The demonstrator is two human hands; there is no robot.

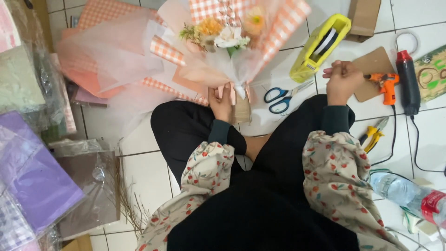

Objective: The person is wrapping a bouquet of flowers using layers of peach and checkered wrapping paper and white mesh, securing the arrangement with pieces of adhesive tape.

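Observation:
My left hand (221,103) grips the stem end of a flower bouquet (223,35), which lies on the white tiled floor wrapped in peach checked paper and sheer white tissue. My right hand (343,79) hovers with fingers bent and close together beside the orange glue gun (385,86), which rests on a piece of brown card (371,65); I cannot make out anything held in it. Blue-handled scissors (278,99) lie on the floor between my two hands.
A yellow box (320,46) stands behind the scissors. A black and red heat tool (408,83), yellow-handled pliers (374,135) and a plastic water bottle (409,195) lie at the right. Stacks of wrapping paper (32,181) fill the left side.

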